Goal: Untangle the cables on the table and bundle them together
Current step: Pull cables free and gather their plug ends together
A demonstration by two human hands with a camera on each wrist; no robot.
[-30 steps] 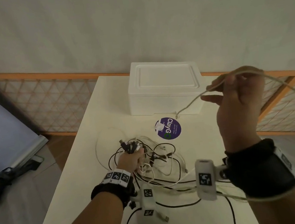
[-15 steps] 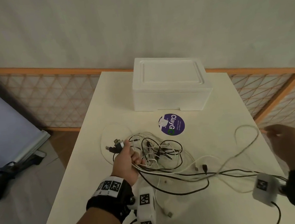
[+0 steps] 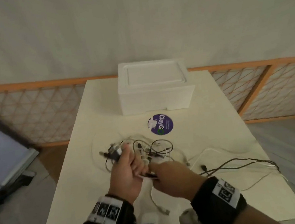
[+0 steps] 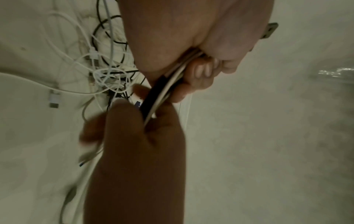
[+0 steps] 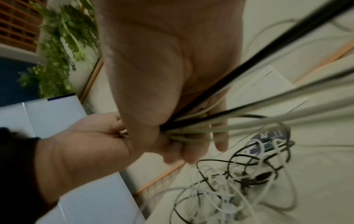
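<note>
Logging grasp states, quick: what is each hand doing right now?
Left hand: closed, gripping a bunch of cables near their plug ends.
Right hand: closed, gripping the same cables just beside it.

two hands [image 3: 126,172], one foam box [image 3: 154,90], one round sticker [image 3: 160,124]

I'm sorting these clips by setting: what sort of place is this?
Probably a room in a home, though that's a guess: a small white table against a plain wall, a foam box, and leafy plants nearby.
</note>
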